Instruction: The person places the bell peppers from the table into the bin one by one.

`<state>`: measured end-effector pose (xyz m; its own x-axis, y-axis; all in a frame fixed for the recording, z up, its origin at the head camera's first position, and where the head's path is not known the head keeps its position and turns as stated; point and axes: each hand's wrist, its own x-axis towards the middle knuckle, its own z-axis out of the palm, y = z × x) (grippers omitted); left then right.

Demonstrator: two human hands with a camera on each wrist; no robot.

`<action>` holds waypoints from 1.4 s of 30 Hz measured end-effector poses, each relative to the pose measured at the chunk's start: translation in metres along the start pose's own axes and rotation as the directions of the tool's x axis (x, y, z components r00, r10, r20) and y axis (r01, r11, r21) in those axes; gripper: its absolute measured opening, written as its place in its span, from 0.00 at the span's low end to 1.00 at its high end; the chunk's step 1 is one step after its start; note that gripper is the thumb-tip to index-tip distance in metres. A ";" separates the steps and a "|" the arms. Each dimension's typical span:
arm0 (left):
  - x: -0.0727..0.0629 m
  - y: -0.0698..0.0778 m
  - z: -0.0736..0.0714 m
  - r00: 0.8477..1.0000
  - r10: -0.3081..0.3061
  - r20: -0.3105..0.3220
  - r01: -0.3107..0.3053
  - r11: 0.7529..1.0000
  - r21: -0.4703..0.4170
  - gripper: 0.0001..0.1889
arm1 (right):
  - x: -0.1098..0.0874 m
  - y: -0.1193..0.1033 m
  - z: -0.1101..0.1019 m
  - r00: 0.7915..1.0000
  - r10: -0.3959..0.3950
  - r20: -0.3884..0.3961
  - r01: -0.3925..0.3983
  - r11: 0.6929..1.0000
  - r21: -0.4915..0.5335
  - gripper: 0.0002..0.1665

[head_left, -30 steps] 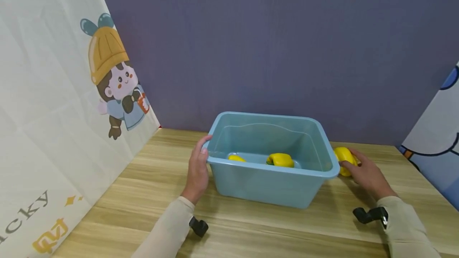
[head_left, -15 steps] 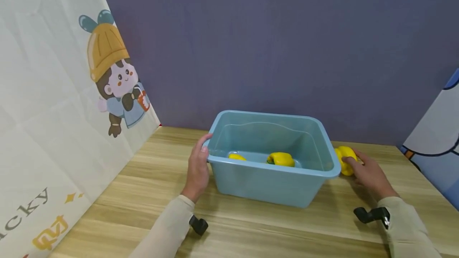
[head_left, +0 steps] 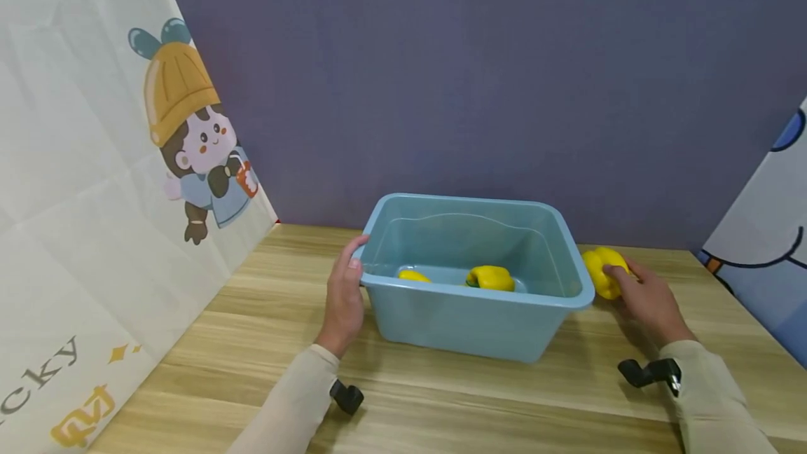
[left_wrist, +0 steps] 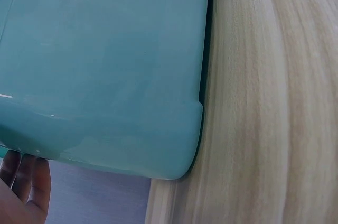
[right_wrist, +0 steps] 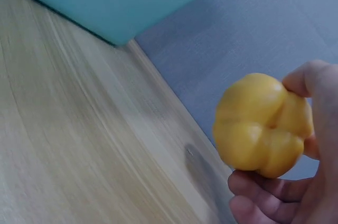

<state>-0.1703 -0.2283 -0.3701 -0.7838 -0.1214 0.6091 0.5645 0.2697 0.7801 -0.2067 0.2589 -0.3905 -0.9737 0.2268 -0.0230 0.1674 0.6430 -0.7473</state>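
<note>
A blue plastic bin [head_left: 463,321] stands on the table, tilted in neither direction. My left hand [head_left: 344,300] grips its left rim, fingers over the edge; in the left wrist view only the fingertips [left_wrist: 39,182] show at the lower left. Just outside the bin's right side, my right hand [head_left: 649,300] holds a yellow bell pepper [head_left: 603,273] between thumb and fingers. The right wrist view shows this pepper [right_wrist: 259,126] lifted off the table, its lobed end towards the camera. Inside the bin lie another yellow bell pepper [head_left: 492,278] and a yellow piece [head_left: 413,276] mostly hidden by the front wall.
The wood-grain table [head_left: 403,412] extends around the bin. Behind it rises a dark grey-blue panel [head_left: 466,76]. A white printed sheet [head_left: 82,160] borders the left side, and a white-and-blue printed sheet [head_left: 766,244] the right.
My right hand has taken a firmer hold of the yellow bell pepper and raised it slightly, turning it. The left hand keeps its grip on the bin's rim. The view shifted a little.
</note>
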 end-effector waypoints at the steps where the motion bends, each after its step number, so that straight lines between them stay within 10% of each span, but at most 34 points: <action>1: 0.000 0.000 0.000 1.000 0.003 0.000 -0.003 1.000 -0.001 0.25 | 0.000 -0.001 0.000 1.000 0.001 -0.004 -0.001 1.000 0.015 0.53; 42: 0.000 -0.001 -0.002 1.000 -0.007 0.018 0.007 1.000 -0.015 0.25 | -0.008 -0.027 -0.007 0.998 -0.058 0.001 0.052 0.907 0.419 0.52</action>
<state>-0.1708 -0.2303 -0.3707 -0.7921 -0.1064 0.6011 0.5627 0.2541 0.7866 -0.2028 0.2444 -0.3653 -0.9819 0.1882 0.0197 0.0361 0.2885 -0.9568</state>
